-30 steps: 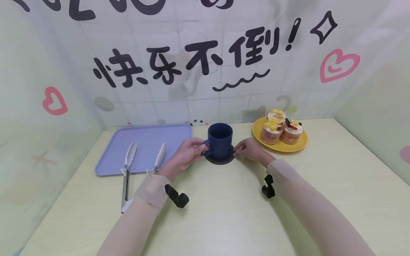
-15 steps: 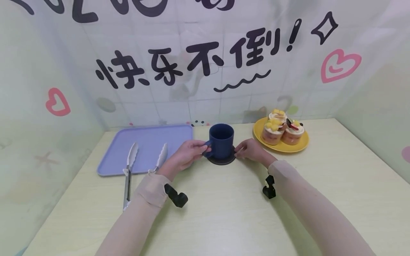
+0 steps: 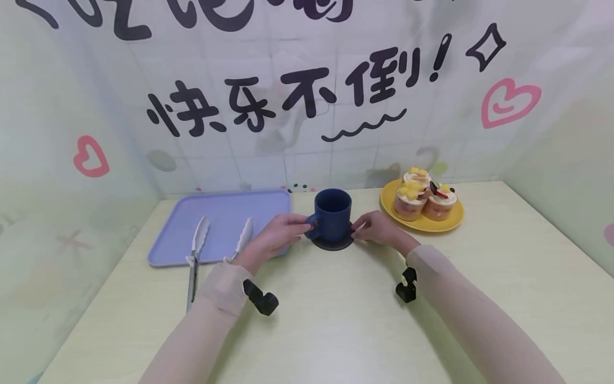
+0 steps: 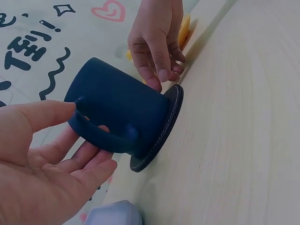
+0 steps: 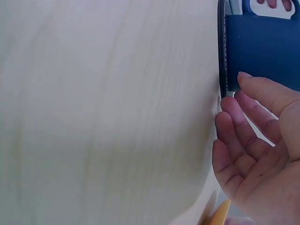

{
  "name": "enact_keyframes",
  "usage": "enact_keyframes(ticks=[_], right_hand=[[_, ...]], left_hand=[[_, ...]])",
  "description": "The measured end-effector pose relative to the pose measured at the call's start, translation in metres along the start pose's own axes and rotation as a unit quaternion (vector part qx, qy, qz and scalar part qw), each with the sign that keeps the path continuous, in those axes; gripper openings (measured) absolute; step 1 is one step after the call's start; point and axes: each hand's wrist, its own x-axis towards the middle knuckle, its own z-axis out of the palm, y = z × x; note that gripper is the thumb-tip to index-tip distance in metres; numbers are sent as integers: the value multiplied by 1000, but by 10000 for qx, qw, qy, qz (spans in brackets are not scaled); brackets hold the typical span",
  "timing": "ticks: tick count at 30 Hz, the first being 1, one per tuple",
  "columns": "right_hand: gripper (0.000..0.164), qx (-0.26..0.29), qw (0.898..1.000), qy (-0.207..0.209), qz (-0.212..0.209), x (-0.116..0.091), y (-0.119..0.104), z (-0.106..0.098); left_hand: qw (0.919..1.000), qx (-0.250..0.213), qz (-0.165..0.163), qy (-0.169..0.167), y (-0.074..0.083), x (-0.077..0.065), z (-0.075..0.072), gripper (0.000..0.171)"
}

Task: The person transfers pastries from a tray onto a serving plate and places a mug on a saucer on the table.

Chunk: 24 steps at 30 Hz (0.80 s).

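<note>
A dark blue mug stands upright on a round dark coaster with a stitched edge. My left hand is at the mug's handle, thumb tip by its upper end and loosely bent fingers behind and below it. On the other side, my right hand has its fingertips right at the coaster's edge, close to the mug's base. In the right wrist view, that hand's fingers are relaxed, and the thumb overlaps the mug's lower side.
A lavender tray lies at the back left, with metal tongs and a second pair of tongs resting across it. On the back right, a yellow plate bears several dessert cups. Printed wall sheets enclose the table.
The left thumb and fingers have loosened and drawn slightly left off the mug's handle. The right hand stays at the coaster. Mug and coaster keep their place while the head view shifts slightly.
</note>
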Motion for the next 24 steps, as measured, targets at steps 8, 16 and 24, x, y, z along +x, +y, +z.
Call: enact_keyframes(ticks=[8,16,24], right_hand=[[27,35,9999,30,-120,-4,-2,-6],[28,40,9968,312,-738,-16,-2,-19],[31,166,9947,778,-651,-38,-4,-47]], left_hand=[[9991,337,175,-162,3,-14,-18,40],[9982,590,137,-52,13,-32,-36,43],[9891,1413,255,341,24,-59,-61,42]])
